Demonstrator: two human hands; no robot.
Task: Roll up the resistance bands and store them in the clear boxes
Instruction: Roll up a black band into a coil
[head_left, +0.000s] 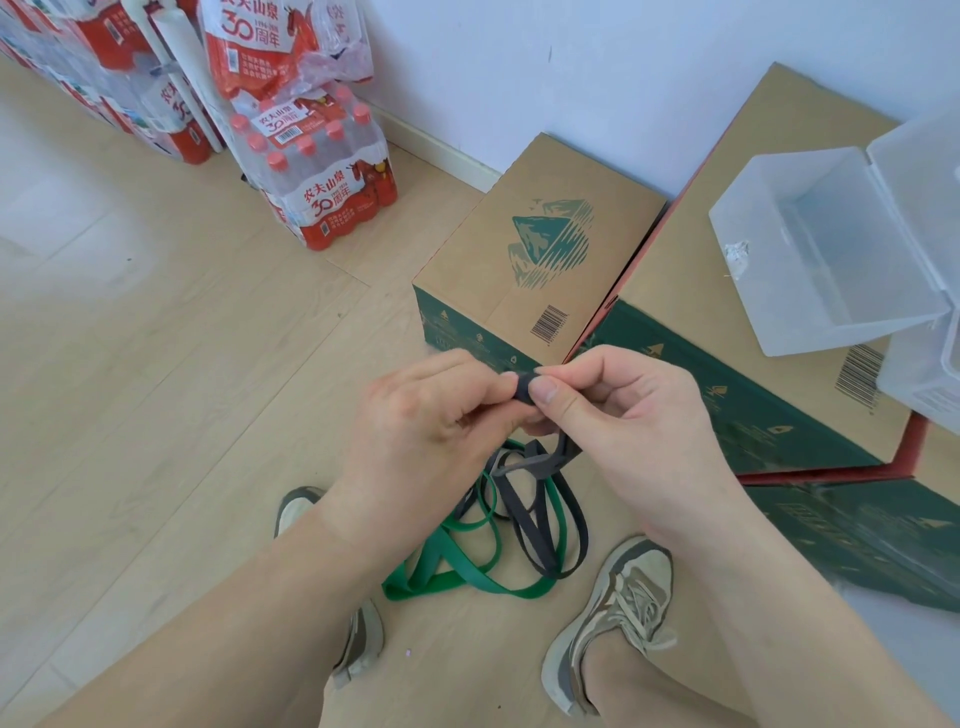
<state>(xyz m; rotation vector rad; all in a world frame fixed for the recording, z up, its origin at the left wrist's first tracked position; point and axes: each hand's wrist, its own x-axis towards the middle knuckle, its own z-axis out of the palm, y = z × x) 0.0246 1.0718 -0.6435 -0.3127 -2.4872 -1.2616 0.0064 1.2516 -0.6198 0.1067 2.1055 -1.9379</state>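
Both hands, left (415, 415) and right (618, 410), pinched a small roll at the grey band's (524, 514) end. The green band (457, 561) lay loose on the floor (156, 415). A clear box (826, 249) stood open, far right.

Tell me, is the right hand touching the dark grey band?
Touching. In the head view the right hand pinches the rolled end of the dark grey band between thumb and forefinger.

The pale plank floor (156, 364) carries everything. A green band (452, 571) lies on it in loose loops between two shoes (618, 618), tangled with a dark grey band (540, 540) whose upper end is lifted off the boards. By the wall stand packs of bottled water (322, 176) and a small cardboard box (540, 249) — touching it, a big cardboard box (769, 135) bears an open clear box (810, 249).
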